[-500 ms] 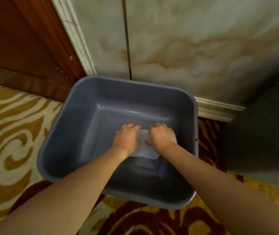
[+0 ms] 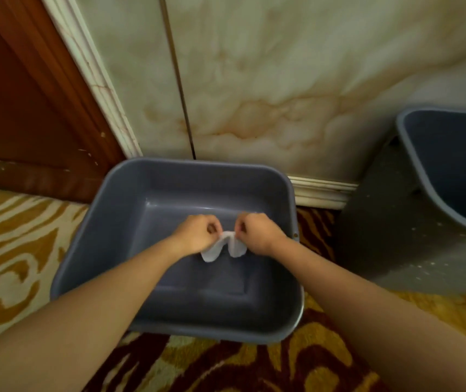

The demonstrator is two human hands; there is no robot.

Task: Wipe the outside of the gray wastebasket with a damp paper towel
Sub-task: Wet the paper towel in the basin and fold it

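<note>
A gray wastebasket stands open-side up on the carpet below me, against the marble wall. Above its inside, my left hand and my right hand are both closed on the top edge of a white paper towel. The towel droops between and below the fists in two folds. The basket's inside looks bare apart from the towel hanging over it.
A second gray bin leans at the right, with a speckled gray outer side facing me. A wooden door frame is at the left, a white baseboard behind. Patterned gold, cream and maroon carpet covers the floor.
Both hands have lifted the towel off the basket's bottom and pinched it up between them. The view has pulled back, bringing the second bin into sight.
</note>
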